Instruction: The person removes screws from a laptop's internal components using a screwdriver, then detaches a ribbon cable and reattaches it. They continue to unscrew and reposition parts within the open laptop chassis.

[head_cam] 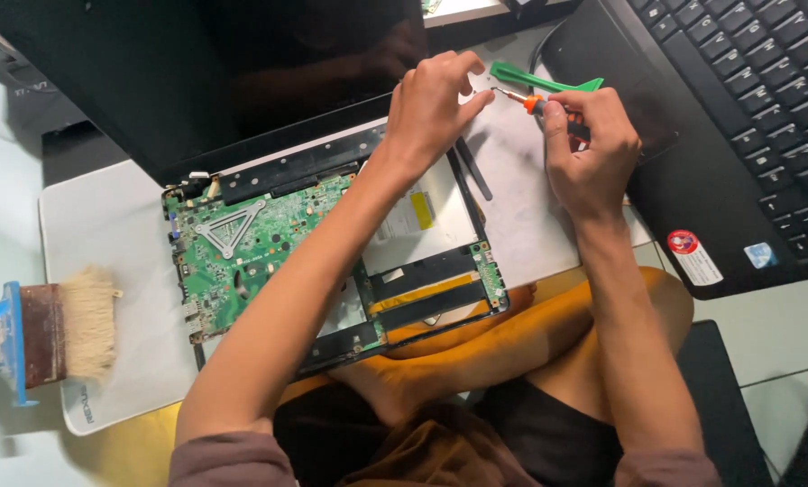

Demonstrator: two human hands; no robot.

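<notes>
Two hands on one small silver metal bracket (482, 82) at the far edge of the white mat (106, 225) — left hand (431, 108) pinches it, right hand (589, 149) grips an orange-handled screwdriver (539, 105), tip on the bracket. Green plastic pry tool (544, 83) just behind; opened laptop base with green motherboard (260, 248) nearer — wooden-handled brush (61, 329) far left.

Informal electronics repair spot, set up at floor level. Lying open at the centre: a stripped laptop chassis (332, 243), its green circuit board (242, 239) exposed, resting on a pale work mat (106, 225). Left of the chassis: a wide bristle dusting brush (52, 329). Beyond its upper right corner: a green plastic pry tool (539, 81) and an orange-collared screwdriver (535, 104). Further right: a second black laptop (738, 135). Directly below the chassis: crossed bare legs (512, 334), seated on the floor.
</notes>
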